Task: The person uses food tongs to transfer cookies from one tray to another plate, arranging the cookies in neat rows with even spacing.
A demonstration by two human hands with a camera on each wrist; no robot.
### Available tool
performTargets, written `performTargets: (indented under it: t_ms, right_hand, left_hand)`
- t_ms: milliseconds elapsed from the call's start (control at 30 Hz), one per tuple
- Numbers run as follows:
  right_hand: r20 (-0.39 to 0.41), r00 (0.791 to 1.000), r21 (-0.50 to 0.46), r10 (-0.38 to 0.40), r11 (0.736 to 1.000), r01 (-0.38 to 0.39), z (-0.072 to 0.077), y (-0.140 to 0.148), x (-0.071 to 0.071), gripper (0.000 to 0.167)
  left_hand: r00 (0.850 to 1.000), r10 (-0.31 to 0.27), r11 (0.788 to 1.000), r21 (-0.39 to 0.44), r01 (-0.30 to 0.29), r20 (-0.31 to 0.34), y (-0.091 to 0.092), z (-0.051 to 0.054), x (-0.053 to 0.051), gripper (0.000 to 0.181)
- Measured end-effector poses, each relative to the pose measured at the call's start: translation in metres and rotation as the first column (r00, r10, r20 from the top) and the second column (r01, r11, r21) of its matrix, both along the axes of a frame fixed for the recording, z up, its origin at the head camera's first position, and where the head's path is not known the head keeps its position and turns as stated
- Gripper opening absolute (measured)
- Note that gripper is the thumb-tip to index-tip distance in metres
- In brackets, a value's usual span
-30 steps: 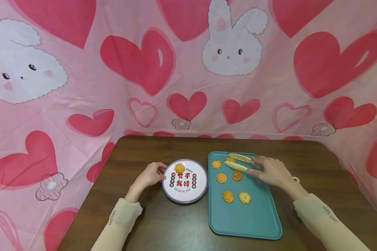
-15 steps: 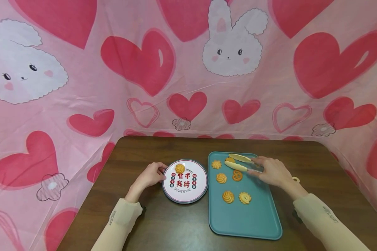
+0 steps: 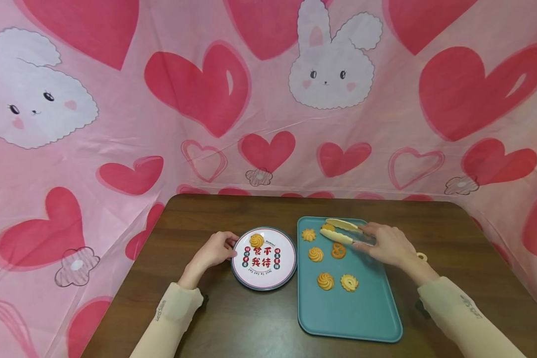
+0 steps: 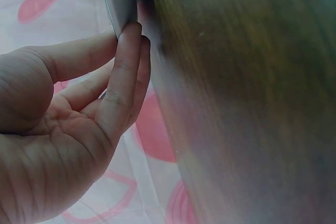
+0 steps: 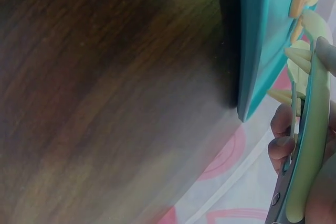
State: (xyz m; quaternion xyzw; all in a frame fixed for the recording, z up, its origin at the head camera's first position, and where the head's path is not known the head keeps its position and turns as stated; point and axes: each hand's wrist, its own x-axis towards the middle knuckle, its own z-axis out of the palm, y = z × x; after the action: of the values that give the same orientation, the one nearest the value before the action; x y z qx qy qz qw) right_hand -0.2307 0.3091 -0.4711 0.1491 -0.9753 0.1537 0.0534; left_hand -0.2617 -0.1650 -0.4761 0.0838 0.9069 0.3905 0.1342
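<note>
A pink cloth printed with red hearts and white rabbits [image 3: 268, 114] hangs behind a dark brown wood-grained desk [image 3: 232, 320]. On the desk lies a rectangular teal tray with rounded corners [image 3: 349, 315]; just to its left sits a round white plate with a dark rim and red and teal lettering [image 3: 268, 280].

The left hand [image 3: 216, 248] has its grip closed on the plate's edge, pinched between thumb and fingers. The right hand [image 3: 390, 243], over the tray's far right side, has its grip curled around metal tongs with pale-yellow tips [image 3: 340, 238]. Those tips stand apart, one either side of a small golden cookie [image 3: 328, 226] near the tray's far edge; whether they touch it is unclear.

The step in hand looks like lining up on that cookie. The next move probably calls for a gentle, even squeeze, kept clear of the brown lattice pretzel [image 3: 338, 250] just beside the nearer tip. A golden swirl cookie [image 3: 257, 240] rests on the plate, towards its far side.
</note>
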Motion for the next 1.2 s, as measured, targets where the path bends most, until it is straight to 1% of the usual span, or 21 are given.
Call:
performTargets:
  t_ms: [100,400,567,700,900,1033,1200]
  right_hand:
    - [-0.009,1.0,0.001,0.002,1.0,-0.002,0.003,0.0,-0.001,0.068]
    - [-0.042,0.999,0.005,0.01,1.0,-0.01,0.012,-0.009,-0.004,0.065]
    - [-0.074,0.997,0.001,0.035,0.999,-0.035,0.016,-0.02,-0.007,0.062]
    - [-0.08,0.995,-0.009,0.051,0.999,-0.052,0.02,-0.028,-0.01,0.06]
    - [-0.098,0.99,-0.02,0.099,0.995,-0.101,0.025,-0.045,-0.013,0.059]
    - [-0.088,0.988,-0.018,0.127,0.991,-0.129,0.026,-0.056,-0.014,0.059]
    - [-0.067,0.987,-0.013,0.144,0.989,-0.145,0.027,-0.068,-0.017,0.061]
  left_hand:
    - [1.0,-0.012,1.0,0.0,0.012,-0.016,0.0,-0.002,-0.001,0.036]
    - [1.0,-0.008,1.0,-0.001,0.008,-0.006,0.0,-0.002,-0.001,0.036]
    - [1.0,-0.006,1.0,-0.004,0.006,-0.003,0.0,-0.001,-0.002,0.037]
    - [1.0,-0.003,1.0,-0.013,0.003,-0.005,0.0,-0.001,-0.002,0.037]
    - [1.0,0.0,1.0,-0.023,0.0,-0.009,0.0,0.0,-0.001,0.038]
    - [1.0,0.001,1.0,-0.023,-0.001,-0.012,0.0,0.0,-0.001,0.038]
    - [1.0,0.002,1.0,-0.014,-0.002,-0.007,0.0,0.001,-0.001,0.038]
